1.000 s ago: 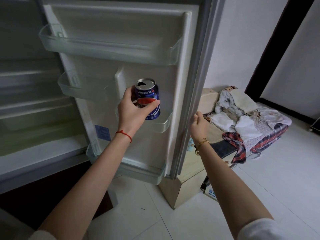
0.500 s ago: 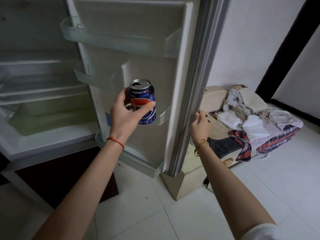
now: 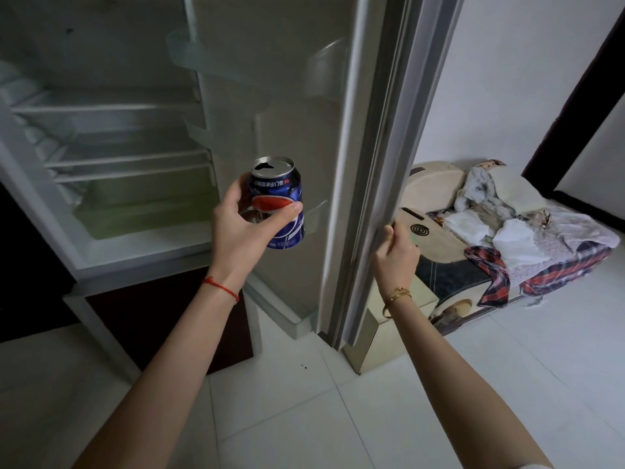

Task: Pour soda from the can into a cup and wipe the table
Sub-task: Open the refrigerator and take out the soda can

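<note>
We see a blue soda can [image 3: 279, 201] with a red, white and blue emblem and white lettering, upright, its silver top already open. Our left hand [image 3: 236, 231] is wrapped around it, thumb across the front and fingers behind, holding it in the air in front of the open fridge door [image 3: 338, 130]. To the right, our right hand [image 3: 395, 253] grips the door's outer edge, fingers curled. Farther right, crumpled clothes [image 3: 527, 231] lie on a low bed over the white tiled floor [image 3: 338, 418].
</note>
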`<state>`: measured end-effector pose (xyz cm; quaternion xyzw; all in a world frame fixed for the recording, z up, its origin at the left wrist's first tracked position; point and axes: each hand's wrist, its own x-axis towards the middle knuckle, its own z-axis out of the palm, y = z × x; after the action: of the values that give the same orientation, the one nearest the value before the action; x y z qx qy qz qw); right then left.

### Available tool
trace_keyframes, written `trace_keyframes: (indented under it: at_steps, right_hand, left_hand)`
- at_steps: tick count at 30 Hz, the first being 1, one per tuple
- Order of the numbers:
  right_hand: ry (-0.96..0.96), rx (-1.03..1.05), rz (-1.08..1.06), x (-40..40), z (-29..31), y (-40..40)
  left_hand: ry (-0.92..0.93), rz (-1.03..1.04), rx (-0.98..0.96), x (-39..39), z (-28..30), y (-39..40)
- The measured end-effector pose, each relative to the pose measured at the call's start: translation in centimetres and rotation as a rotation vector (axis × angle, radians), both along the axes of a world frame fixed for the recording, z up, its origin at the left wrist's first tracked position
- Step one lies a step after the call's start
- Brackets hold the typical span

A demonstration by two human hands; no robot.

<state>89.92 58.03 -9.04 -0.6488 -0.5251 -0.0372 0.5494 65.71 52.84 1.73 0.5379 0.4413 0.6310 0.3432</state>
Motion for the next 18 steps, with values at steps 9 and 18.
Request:
trace_keyframes:
  at_steps: [9, 18]
  right_hand:
    - [-0.007, 0.027, 0.058, -8.0, 0.5, -6.8]
    - [0.145, 0.033, 0.293, -15.8, 1.0, -11.6]
  left_hand:
    - [0.035, -0.025, -0.069, -6.7, -1.6, -6.0]
    - [0.054, -0.010, -0.124, -14.0, -2.8, -11.5]
